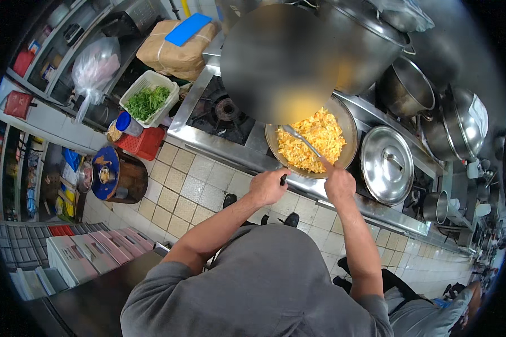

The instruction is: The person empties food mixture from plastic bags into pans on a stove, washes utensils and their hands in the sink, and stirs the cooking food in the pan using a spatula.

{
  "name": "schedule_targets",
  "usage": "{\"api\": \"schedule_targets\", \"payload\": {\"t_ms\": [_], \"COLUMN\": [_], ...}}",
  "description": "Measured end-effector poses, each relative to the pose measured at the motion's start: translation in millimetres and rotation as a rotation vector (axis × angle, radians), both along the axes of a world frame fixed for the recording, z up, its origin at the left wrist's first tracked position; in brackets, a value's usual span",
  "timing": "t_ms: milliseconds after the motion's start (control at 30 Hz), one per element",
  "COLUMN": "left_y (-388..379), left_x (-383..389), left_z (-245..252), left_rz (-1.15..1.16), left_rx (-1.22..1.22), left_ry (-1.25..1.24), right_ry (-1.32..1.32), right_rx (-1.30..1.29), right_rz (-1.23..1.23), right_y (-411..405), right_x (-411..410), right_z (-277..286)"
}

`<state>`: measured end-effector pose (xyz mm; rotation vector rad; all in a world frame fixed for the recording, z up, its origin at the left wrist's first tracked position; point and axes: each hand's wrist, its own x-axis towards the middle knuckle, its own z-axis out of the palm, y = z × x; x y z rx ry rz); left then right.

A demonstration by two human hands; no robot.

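Observation:
My left hand (270,186) is closed around the dark pan handle (283,179) at the stove's front edge. In my right hand (340,184) is a long-handled metal turner (307,141), its head resting in the food. A wide round pan (352,126) on the stove holds a heap of yellow-orange chopped food (320,143), perhaps fried rice or egg. A round blurred patch covers the pan's upper left rim and part of the stove behind. Right of the pan lies a large steel lid (383,172) with a bar handle.
An unlit-looking burner (227,109) is left of the pan. Large steel pots (407,86) line the back right. A basket of chopped greens (175,94) and a red basket (154,145) stand left. Another person (434,314) is at the lower right.

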<state>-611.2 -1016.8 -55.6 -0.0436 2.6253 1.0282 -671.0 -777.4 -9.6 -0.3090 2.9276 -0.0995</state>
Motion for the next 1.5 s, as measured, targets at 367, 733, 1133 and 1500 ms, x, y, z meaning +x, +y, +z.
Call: {"api": "schedule_targets", "payload": {"t_ms": [367,733,1133,1500], "left_y": [-1.3,-5.7,-6.7,-9.5], "left_x": [0.9,-1.7,-5.6,-4.4], "left_z": [-9.6,-8.6,1.7,0.6], "left_rz": [0.053,-0.002,-0.064,-0.053], "left_rx": [0.019,0.014,-0.046,-0.02], "left_ry": [0.076,0.066,0.001,0.017], "right_ry": [-0.094,-0.133,-0.166,-0.119], "right_rx": [-0.435,0.032,-0.039,-0.091], "right_rz": [-0.19,-0.166,-0.155,-0.132], "right_y": [136.9,69.5,63.6,86.7], "right_x": [39.0,35.1,21.5,46.0], "right_z": [48.7,89.3,53.1,134.3]}}
